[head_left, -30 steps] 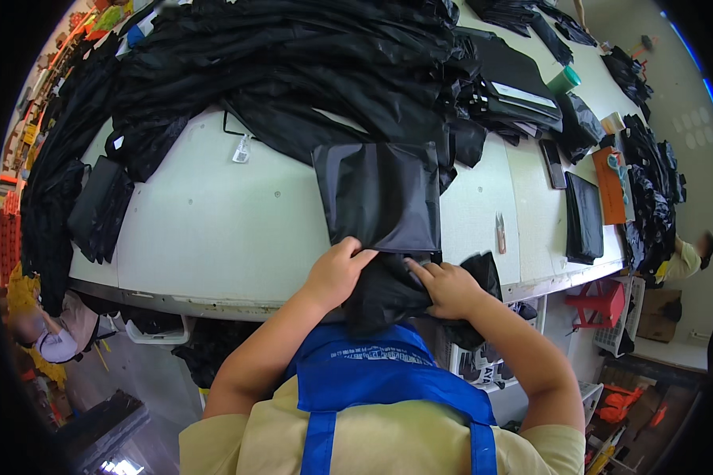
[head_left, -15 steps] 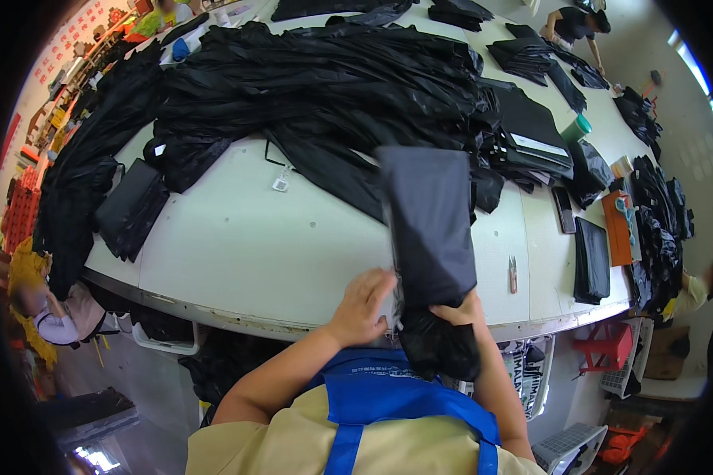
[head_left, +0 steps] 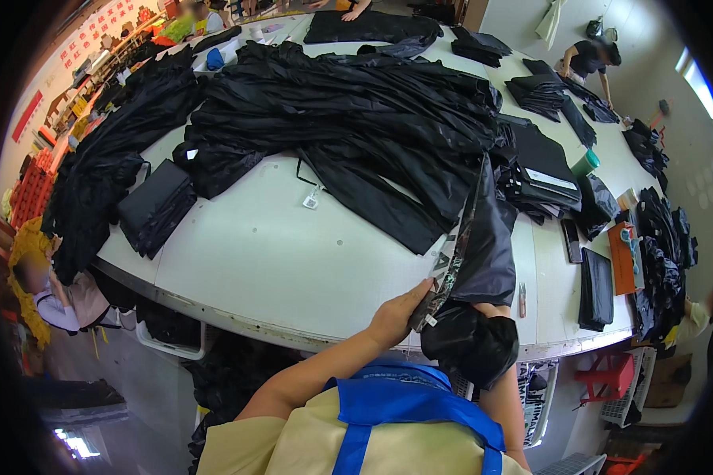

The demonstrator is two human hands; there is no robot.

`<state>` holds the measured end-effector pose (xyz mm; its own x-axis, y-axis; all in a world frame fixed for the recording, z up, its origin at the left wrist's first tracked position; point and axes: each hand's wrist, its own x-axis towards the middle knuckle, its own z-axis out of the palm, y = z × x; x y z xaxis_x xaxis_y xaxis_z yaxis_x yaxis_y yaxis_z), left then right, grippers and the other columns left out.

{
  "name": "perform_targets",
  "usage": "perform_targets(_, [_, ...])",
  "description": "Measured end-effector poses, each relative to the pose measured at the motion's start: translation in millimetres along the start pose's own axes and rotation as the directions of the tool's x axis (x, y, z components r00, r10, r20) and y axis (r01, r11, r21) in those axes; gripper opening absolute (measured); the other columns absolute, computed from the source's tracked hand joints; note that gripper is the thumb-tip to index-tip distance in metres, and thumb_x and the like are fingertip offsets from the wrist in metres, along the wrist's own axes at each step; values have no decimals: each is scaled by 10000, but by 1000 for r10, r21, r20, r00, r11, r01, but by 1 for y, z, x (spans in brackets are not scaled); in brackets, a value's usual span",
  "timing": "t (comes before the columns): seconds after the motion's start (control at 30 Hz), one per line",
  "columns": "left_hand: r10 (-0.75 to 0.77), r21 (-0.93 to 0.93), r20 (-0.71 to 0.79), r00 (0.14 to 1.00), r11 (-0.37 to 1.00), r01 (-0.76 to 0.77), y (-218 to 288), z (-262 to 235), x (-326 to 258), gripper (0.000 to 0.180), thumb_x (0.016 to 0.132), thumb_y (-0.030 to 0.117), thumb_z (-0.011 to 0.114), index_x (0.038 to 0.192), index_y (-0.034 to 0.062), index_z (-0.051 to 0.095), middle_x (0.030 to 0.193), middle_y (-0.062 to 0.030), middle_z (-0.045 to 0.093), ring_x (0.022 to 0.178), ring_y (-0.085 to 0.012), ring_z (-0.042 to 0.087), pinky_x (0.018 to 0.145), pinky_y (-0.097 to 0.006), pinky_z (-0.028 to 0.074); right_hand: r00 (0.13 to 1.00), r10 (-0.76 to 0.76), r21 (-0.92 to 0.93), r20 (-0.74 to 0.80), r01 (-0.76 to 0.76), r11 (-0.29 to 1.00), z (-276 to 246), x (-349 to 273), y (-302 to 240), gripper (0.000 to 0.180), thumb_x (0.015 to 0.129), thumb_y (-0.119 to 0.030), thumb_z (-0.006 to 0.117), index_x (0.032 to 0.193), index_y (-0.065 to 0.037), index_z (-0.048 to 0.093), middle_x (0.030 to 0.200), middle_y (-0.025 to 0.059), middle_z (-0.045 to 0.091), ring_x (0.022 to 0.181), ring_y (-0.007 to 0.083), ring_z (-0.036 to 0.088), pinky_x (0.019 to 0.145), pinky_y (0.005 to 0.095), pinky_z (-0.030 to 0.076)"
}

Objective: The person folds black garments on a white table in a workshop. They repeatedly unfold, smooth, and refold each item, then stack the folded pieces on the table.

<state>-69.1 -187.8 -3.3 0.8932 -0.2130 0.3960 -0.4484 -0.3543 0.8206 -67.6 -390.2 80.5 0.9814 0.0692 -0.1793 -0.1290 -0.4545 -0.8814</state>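
Note:
Over the near edge of the table I hold a long, flat black fabric piece [head_left: 487,253], pouch-like, standing up from my hands. A shiny printed strip [head_left: 450,273] shows along its left edge. My left hand [head_left: 400,317] grips the lower end of that edge, its thumb out of sight. Between the upright part and a bunched black bundle [head_left: 475,340] below it, my right hand [head_left: 495,309] is closed on the fabric, its fingers mostly hidden. On the table behind lies a big heap of black garments [head_left: 332,111], with a white tag [head_left: 311,199] hanging at its near side.
A folded black stack [head_left: 158,207] lies at the left. At the right are small snips [head_left: 522,301], a phone [head_left: 571,241], a flat black packet [head_left: 596,289], an orange box [head_left: 624,261] and a green-lidded cup [head_left: 586,163]. Co-workers stand or sit around the table. Crates are underneath.
The black fabric piece has turned from its broad face to nearly edge-on, baring the printed strip. My left hand, beside it before, has closed on its edge. The view has shifted slightly.

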Motion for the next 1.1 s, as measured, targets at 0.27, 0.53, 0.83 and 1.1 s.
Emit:
perform_targets(0.27, [-14,-71,-37,999,997,11,22,-6,-12,665,751,54,688,1363,47,429,1065,-190,613,936,-322,617,832,-354,501,991,-71,-551,117,124,825,-2,-14,9,515,877,-311,542,1320,-54,481,1350,99,501,1241,290,454,1053,363,339])
perform_targets(0.53, [-503,-199,233,832,813,547,3,5,-4,628,815,129,704,1346,87,371,1195,-156,563,1016,-196,601,823,-300,511,997,62,88,-41,-58,994,-3,-17,21,554,894,-336,503,1369,-68,406,1409,102,412,1297,291,369,1086,366,282])
perform_targets(0.83, [-350,-429,756,553,373,823,-88,16,-58,577,790,1,528,1357,43,433,1203,-143,596,1157,-277,544,981,-361,419,972,-222,-678,83,218,702,24,19,18,600,913,-364,460,1424,-82,322,1476,106,312,1359,292,274,1124,369,218])
perform_targets(1.1, [-414,-632,773,480,-438,639,-48,19,-57,722,928,647,295,1449,150,341,1467,-74,389,1342,-264,365,1113,-446,277,966,-148,-854,214,259,451,77,46,60,642,929,-389,421,1473,-96,246,1535,109,222,1414,293,190,1158,372,161])
